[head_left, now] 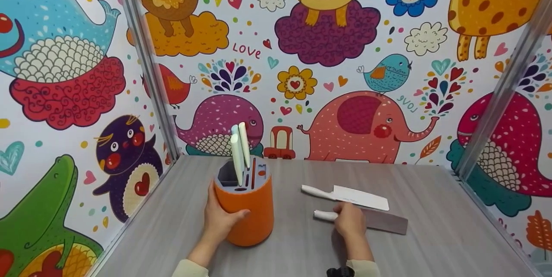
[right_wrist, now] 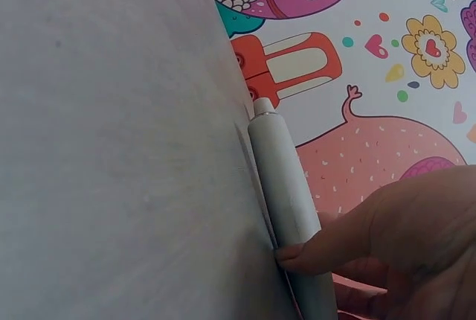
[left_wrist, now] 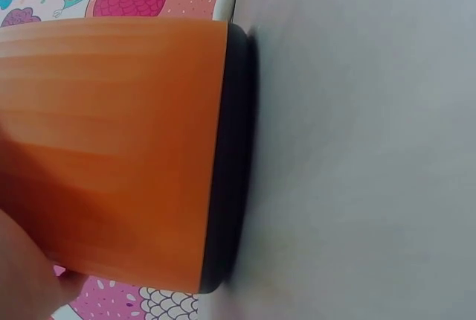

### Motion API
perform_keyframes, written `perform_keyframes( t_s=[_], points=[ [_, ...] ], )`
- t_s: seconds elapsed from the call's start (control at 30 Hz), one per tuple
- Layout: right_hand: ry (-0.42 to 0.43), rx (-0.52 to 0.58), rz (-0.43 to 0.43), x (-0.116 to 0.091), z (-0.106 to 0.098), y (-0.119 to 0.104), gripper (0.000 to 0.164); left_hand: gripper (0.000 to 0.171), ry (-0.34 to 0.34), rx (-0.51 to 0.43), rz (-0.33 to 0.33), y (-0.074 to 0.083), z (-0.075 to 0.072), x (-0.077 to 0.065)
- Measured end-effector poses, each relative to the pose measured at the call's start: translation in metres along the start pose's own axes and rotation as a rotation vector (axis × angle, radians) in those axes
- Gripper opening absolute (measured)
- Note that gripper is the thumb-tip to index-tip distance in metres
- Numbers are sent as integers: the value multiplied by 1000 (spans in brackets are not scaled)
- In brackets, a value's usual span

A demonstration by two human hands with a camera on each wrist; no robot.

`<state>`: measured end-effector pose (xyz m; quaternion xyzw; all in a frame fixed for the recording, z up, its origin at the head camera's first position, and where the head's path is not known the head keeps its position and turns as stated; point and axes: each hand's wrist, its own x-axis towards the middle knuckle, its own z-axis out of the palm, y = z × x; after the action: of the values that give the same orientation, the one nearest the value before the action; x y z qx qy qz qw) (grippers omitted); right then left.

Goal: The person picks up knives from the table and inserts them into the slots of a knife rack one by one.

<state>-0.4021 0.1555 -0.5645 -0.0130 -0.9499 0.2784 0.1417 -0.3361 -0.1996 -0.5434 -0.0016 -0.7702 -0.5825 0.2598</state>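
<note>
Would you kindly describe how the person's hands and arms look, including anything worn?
The left hand and right hand are ungloved. The left sleeve and right sleeve are both pale cream. A black item beside the right sleeve is too cropped to identify.

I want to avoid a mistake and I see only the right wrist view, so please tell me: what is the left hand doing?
Observer: The left hand grips an orange knife block by its side.
Operator: Thank you. Does another knife lie near the knife handle which the right hand pinches?
Observer: Yes, a white-bladed knife lies just beyond it on the table.
Operator: And is the block empty?
Observer: No, pale handles stick up from its top.
</note>
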Motion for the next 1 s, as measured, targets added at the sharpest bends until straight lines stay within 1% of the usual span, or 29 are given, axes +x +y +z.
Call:
perform_keyframes(
  t_s=[0.13,0.23,0.3,0.4,0.5,0.6,0.67,0.73,0.83,0.93,1.0],
  points=[
    [-1,31,14,2,-7,-4,21,120,-12,-9,-1,0,0,0],
    [15,68,4,4,-16,-8,24,118,-16,-16,2,0,-1,1],
    [32,89,-16,6,-23,-10,26,117,-15,-11,5,0,-1,1],
    [40,112,-69,8,-34,-13,29,118,-8,-6,13,-1,-1,1],
    [25,146,-116,8,-46,-16,33,120,2,4,24,-3,1,0],
    [-9,200,-136,9,-58,-18,36,121,9,9,31,-3,1,0],
    [-12,245,-149,8,-67,-19,38,121,11,12,32,-2,2,0],
    [2,294,-163,9,-74,-20,39,121,9,11,31,-2,2,0],
    [48,393,-195,8,-82,-22,41,120,9,9,26,-1,2,0],
    [101,480,-222,8,-87,-24,43,120,5,6,16,-1,1,0],
    [132,520,-226,7,-89,-24,45,120,4,7,4,-1,0,-1]
  ],
)
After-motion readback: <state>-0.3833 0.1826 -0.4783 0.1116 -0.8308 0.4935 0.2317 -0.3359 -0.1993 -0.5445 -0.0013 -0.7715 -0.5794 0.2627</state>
